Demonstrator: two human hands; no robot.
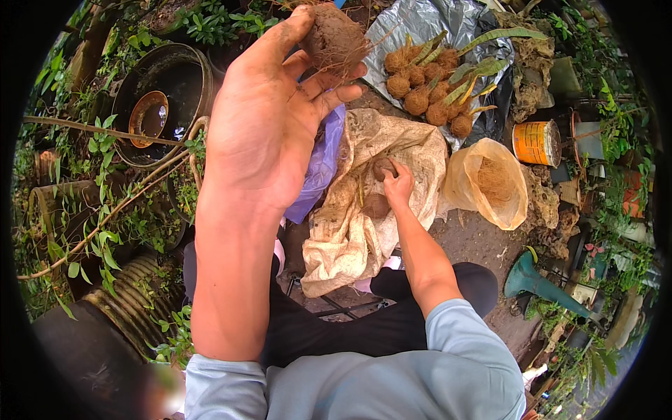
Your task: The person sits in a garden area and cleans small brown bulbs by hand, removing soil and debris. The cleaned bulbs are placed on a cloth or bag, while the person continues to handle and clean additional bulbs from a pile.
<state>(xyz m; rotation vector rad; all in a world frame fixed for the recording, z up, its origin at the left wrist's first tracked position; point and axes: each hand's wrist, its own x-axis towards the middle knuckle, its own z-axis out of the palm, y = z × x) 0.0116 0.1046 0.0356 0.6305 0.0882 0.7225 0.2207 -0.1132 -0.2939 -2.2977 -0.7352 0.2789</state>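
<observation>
My left hand (268, 121) is raised close to the camera, its fingers curled around a brown soil ball (336, 39) with thin fibres sticking out of it. Lower down, my right hand (400, 184) grips a second, smooth soil ball (383, 168) with thumb and fingers. That ball is at the surface of a crumpled woven sack (415, 134) spread before my knees. A third brown ball (376, 206) rests on the sack just below my right hand. Purple plastic sheeting (320, 173) lies along the sack's left side, partly hidden by my left hand.
Fibre-wrapped balls (417, 100), several with green leaf cuttings, sit on silver plastic sheeting (388, 31). A translucent bag (457, 173) holds loose brown fibre (493, 181). An orange can (535, 143) and a green funnel-shaped object (530, 278) are at right. A large round basin (123, 100) is at left.
</observation>
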